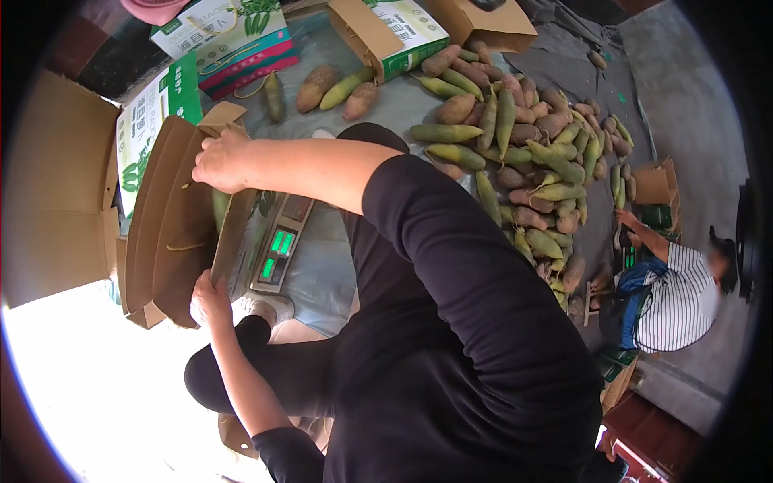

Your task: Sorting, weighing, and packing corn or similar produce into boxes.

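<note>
An open cardboard box stands in front of me on the left, its brown flaps raised. My right hand is closed on its far edge. Nearer to me, the fingers of my left hand pinch the near corner of the same box. Part of a green radish shows inside; the flaps and my right hand hide most of the interior. Against the box's right side is a digital scale with a lit green display. Whether the box rests on its platform I cannot tell.
A large pile of green radishes and reddish-brown tubers lies to the right on grey sheeting. Printed cartons stand at the back, beside another open carton. A person in a striped shirt sits at far right, reaching toward the pile.
</note>
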A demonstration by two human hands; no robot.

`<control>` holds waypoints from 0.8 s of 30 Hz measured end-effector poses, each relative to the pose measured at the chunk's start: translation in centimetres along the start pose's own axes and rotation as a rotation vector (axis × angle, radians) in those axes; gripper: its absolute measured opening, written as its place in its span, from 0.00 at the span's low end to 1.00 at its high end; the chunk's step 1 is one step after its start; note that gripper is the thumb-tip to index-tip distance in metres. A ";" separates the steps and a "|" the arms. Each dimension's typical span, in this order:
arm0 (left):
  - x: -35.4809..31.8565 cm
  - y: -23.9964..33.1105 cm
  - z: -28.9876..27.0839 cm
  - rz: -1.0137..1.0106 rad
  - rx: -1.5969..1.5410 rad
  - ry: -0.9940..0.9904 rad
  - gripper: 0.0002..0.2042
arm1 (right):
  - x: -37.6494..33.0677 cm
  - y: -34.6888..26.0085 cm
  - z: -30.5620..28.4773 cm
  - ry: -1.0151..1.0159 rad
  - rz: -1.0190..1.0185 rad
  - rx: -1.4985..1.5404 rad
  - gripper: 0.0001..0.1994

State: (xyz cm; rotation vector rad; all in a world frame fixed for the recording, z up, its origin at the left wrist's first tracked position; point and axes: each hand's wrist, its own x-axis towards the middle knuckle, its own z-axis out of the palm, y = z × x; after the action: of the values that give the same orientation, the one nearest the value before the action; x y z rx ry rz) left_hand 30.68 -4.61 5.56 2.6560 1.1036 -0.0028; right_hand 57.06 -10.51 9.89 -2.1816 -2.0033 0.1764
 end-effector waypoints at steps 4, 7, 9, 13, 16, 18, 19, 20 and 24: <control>-0.1 -1.1 0.4 0.044 -0.009 0.071 0.13 | -3.8 3.4 -3.7 0.143 0.106 0.242 0.17; 0.5 -0.6 0.8 0.038 -0.004 0.017 0.11 | -9.1 9.9 -3.4 0.292 0.258 0.514 0.21; 0.2 0.0 0.3 -0.012 0.021 0.010 0.10 | -13.9 13.5 -2.4 0.322 0.576 0.704 0.20; 0.2 -0.5 0.2 0.008 0.002 0.023 0.10 | -25.3 20.7 5.3 0.434 0.663 0.358 0.12; 0.8 0.6 0.9 0.052 -0.098 0.040 0.10 | -35.9 23.0 12.5 -0.027 0.888 0.169 0.17; 0.6 -0.5 0.8 0.025 -0.064 0.032 0.11 | -39.5 20.3 16.1 -0.060 1.043 0.188 0.17; 0.3 -1.0 0.1 0.000 -0.032 0.034 0.11 | -40.5 18.8 18.0 -0.007 1.122 0.189 0.17; 0.4 -0.7 0.5 0.002 -0.027 0.021 0.11 | -41.8 17.3 18.6 -0.135 1.247 0.196 0.18; 0.2 0.3 0.3 0.002 0.002 0.069 0.08 | -43.5 13.9 21.2 -0.313 1.330 0.176 0.24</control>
State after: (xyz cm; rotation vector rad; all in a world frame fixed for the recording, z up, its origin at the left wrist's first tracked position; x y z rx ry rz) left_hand 31.03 -4.70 5.34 2.6779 1.1225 0.0894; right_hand 62.45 -53.90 -15.04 -3.0367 -0.2453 0.8185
